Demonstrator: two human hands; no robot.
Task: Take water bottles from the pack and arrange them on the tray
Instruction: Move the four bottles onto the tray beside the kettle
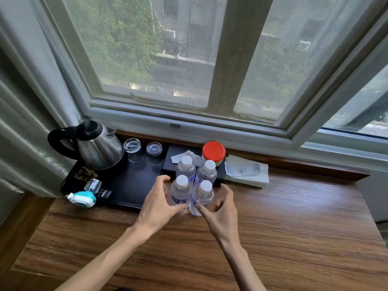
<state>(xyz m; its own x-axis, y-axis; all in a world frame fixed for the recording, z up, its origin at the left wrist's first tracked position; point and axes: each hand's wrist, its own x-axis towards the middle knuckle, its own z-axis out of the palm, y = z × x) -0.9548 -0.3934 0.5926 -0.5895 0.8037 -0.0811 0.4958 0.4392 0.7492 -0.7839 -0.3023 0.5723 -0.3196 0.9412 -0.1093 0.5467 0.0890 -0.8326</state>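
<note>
Several clear water bottles with white caps stand bunched as a pack (194, 183) on the wooden table, just right of the black tray (130, 183). My left hand (157, 201) curls around the near-left bottle (181, 193), fingers spread and touching its side. At the pack's right, my right hand (223, 208) has its fingers apart, the index finger touching the base of the near-right bottle (202, 197). I cannot tell if a wrap binds the bottles.
On the tray stand a steel kettle (98, 148), two upturned glasses (134, 149), and small sachets and a teal gadget (84, 199) at its left end. Behind the pack are a black tissue box (174, 164), a red-lidded jar (213, 152) and folded packets (247, 171). The window sill runs behind.
</note>
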